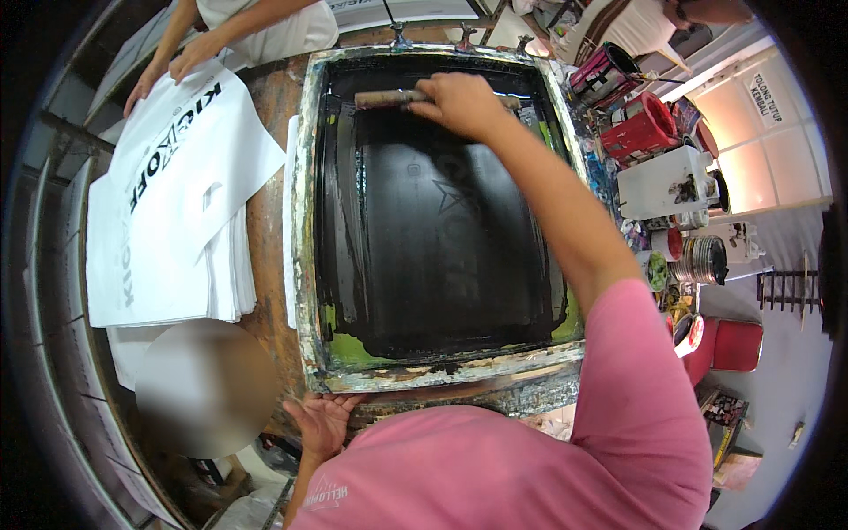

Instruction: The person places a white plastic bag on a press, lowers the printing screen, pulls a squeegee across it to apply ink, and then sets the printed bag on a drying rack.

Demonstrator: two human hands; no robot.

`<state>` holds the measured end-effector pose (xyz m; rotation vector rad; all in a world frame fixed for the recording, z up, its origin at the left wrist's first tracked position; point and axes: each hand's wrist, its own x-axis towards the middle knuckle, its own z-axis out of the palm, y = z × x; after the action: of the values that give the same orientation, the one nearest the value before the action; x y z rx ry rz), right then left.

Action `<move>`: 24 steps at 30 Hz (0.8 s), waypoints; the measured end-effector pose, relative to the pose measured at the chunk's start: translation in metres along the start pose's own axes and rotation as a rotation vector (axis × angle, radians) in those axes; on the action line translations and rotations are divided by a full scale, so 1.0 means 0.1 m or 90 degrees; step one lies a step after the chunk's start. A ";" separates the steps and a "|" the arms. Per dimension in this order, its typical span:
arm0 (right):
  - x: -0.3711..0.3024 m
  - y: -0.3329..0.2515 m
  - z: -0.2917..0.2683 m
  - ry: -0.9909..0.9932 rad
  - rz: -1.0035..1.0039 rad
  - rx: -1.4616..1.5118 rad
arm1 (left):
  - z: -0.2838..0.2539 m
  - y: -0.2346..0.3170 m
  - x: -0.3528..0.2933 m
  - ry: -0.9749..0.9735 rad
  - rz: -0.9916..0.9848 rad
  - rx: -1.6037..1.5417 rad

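A screen-printing frame [309, 265] with worn, paint-crusted edges lies in front of me. Black ink coats most of its mesh [450, 265], and a star and lettering show faintly through. At the far end, my right hand [459, 102] is closed around a wooden-handled squeegee [380, 99] that lies crosswise on the screen. My left hand [323, 422] is at the near left corner, palm up with fingers spread. Its fingertips meet the frame's near edge, and whether they reach under it is hidden.
On the left, a co-worker's hands [181, 66] hold a white printed sheet [208, 132] over a paper stack [231, 274]. Metal clamps [465, 37] line the frame's far edge. Ink cans [638, 128] and a translucent container [664, 184] crowd the right side. Racks [53, 309] stand far left.
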<state>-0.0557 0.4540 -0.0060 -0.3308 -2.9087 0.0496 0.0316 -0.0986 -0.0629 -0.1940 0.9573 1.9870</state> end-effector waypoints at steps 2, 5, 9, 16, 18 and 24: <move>0.27 0.23 -0.14 -0.036 -0.033 0.037 | -0.15 -0.04 0.02 -0.080 0.022 -0.059; 0.28 0.23 -0.03 0.042 -0.035 0.032 | -0.20 -0.04 0.02 -0.155 0.034 -0.075; 0.00 -0.03 -0.06 0.023 0.006 -0.003 | -0.25 -0.04 0.08 -0.201 0.043 -0.064; -1.61 -1.20 -0.56 -0.014 0.016 0.068 | -0.13 0.00 0.11 -0.226 0.042 -0.001; -2.13 -1.61 -0.88 -0.049 0.046 0.056 | -0.09 0.01 0.11 -0.236 0.021 -0.024; -2.58 -2.12 -1.93 0.036 0.044 0.092 | 0.41 0.30 0.01 -0.400 0.062 -0.089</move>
<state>0.1846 0.1917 0.1411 -0.3999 -2.8182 0.2554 0.0161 -0.0787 -0.0186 0.3905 0.4283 2.0135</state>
